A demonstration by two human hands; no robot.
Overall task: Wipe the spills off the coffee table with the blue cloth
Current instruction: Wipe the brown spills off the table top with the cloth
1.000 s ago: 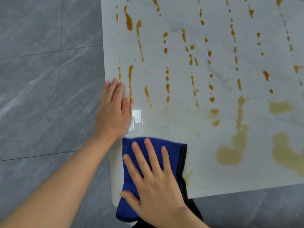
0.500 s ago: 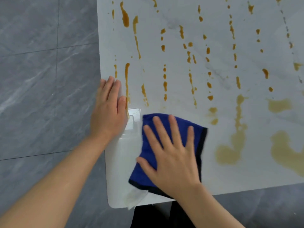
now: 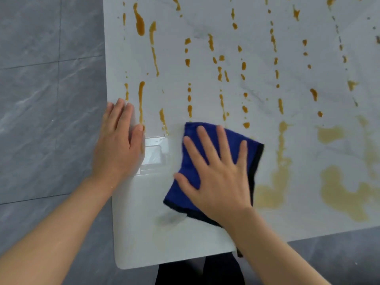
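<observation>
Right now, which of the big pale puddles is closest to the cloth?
The pale puddle just right of the blue cloth, touching its dark edge. The other large puddle lies farther right.

Left hand flat, fingers together, right hand flat, fingers spread

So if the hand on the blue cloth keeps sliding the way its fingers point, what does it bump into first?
The right hand points up the table. Just past the blue cloth lie small orange-brown drips, so those spills probably come first. Nothing solid shows in that line.
</observation>
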